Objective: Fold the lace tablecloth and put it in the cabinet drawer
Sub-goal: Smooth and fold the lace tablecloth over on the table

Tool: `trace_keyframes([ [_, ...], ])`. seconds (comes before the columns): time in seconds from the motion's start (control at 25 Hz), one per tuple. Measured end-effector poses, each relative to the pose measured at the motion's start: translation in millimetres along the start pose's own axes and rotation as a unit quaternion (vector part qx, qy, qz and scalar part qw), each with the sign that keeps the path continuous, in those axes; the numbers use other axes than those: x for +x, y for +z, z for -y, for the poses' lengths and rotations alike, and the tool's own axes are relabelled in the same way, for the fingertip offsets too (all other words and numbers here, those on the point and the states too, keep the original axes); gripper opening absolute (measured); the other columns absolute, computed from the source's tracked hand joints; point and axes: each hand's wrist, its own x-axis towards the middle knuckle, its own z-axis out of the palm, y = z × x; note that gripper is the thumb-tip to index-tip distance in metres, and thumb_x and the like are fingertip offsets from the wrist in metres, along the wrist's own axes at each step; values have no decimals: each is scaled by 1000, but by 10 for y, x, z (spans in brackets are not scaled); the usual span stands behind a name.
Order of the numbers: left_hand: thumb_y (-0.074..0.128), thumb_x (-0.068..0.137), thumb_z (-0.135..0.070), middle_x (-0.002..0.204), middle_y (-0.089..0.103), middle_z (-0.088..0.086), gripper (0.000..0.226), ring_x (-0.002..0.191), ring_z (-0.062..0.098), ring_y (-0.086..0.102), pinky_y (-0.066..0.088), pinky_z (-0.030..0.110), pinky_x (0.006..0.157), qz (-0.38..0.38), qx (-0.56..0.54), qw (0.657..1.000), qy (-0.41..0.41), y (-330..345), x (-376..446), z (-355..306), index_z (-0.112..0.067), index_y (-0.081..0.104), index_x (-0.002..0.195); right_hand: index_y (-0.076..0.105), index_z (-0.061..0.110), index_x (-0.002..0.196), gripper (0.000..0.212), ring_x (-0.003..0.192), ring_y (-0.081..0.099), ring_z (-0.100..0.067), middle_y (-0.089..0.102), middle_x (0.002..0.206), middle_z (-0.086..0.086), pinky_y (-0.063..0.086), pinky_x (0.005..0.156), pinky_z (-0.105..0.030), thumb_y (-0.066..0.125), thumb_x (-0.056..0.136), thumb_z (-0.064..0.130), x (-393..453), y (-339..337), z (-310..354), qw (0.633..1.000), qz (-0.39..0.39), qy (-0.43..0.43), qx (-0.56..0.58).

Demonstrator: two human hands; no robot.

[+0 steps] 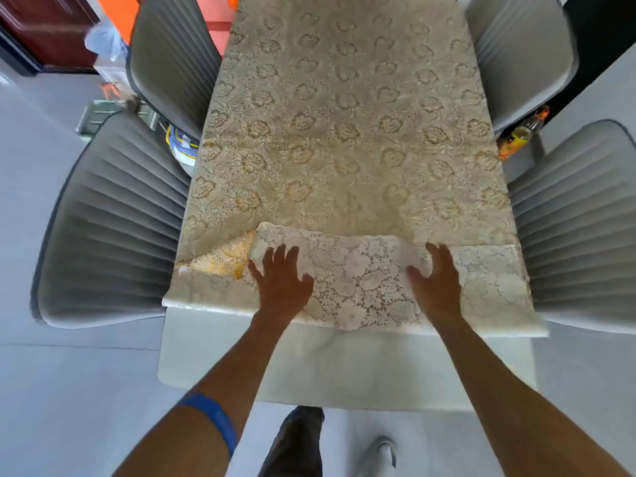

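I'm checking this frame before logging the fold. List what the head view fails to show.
- Cabinet drawer: nowhere in the head view.
- Far end of the cream floral lace tablecloth: cut off by the top edge.
- Lace under the left hand and right hand: covered by the flat palms.
- Table surface: hidden under the cloth, except the bare white near edge.
- Orange-capped bottle: partly behind the grey ribbed chair; label unreadable.

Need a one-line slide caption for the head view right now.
Both hands, left and right, press flat on the lace tablecloth's turned-back near edge, grey chairs flanking the table.
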Motion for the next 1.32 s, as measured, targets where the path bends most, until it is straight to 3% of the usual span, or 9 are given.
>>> trace_keyframes([
  [0.16, 54, 86, -32, 157, 29, 8, 60, 143, 27, 25, 20, 51, 116, 90, 110, 984, 111, 362, -444, 433, -21, 39, 143, 50, 16, 139, 66, 141, 37, -30, 36, 156, -9, 36, 110, -49, 65, 74, 15, -689, 497, -251, 950, 105, -186, -228],
  [0.32, 64, 72, -15, 139, 50, 15, 57, 121, 37, 50, 47, 48, 97, 105, 154, 956, 227, 425, -328, 569, -13, 54, 128, 61, 10, 124, 56, 122, 54, -39, 54, 139, -17, 44, 97, -55, 66, 68, 9, -808, 677, -425, 884, 57, -280, -370],
  [0.4, 74, 60, -9, 111, 64, 16, 47, 93, 35, 62, 57, 43, 76, 76, 159, 949, 261, 485, -339, 562, -7, 64, 106, 64, 7, 111, 41, 98, 61, -38, 64, 115, -19, 48, 84, -51, 63, 71, 7, -814, 678, -479, 840, 30, -313, -443],
  [0.48, 80, 49, -6, 81, 65, 11, 36, 69, 29, 62, 58, 34, 56, 45, 154, 959, 232, 519, -384, 547, -7, 65, 82, 64, 6, 90, 24, 74, 60, -34, 63, 86, -16, 50, 73, -47, 70, 67, 4, -790, 633, -478, 828, 24, -299, -474],
  [0.6, 81, 50, -11, 70, 62, 6, 29, 60, 25, 59, 52, 30, 45, 30, 157, 970, 185, 556, -564, 523, -9, 64, 74, 64, 8, 73, 20, 59, 58, -30, 59, 65, -10, 51, 68, -43, 77, 58, 6, -843, 524, -495, 833, 63, -292, -466],
  [0.76, 62, 76, -19, 100, 63, 8, 26, 88, 30, 60, 54, 38, 69, 135, 159, 975, 72, 619, -1165, 512, -10, 61, 101, 66, 12, 71, 30, 55, 58, -28, 60, 62, -6, 51, 64, -42, 85, 48, 14, -1340, 394, -732, 854, 119, -270, -429],
  [0.88, 55, 77, -27, 116, 56, 2, 37, 105, 27, 53, 43, 39, 93, 188, 156, 969, 43, 646, -1511, 490, -17, 54, 113, 66, 14, 75, 26, 61, 60, -28, 63, 68, -5, 50, 64, -40, 79, 54, 24, -1617, 269, -924, 856, 164, -284, -400],
  [1.08, 53, 83, -25, 113, 65, -1, 28, 105, 22, 57, 44, 38, 92, 126, 53, 990, 20, 388, -1131, 302, -21, 58, 110, 65, 13, 97, 22, 80, 61, -27, 66, 93, -3, 49, 68, -37, 55, 77, 18, -1241, 77, -911, 898, 154, -290, -294],
  [1.32, 54, 86, -21, 144, 39, 8, 55, 129, 29, 40, 34, 45, 107, 111, 135, 983, 58, 212, -167, 315, -19, 39, 139, 24, 20, 150, 78, 134, 42, -31, 27, 158, -6, 46, 98, -42, 58, 79, 16, -489, 47, -727, 898, 206, -172, -348],
])
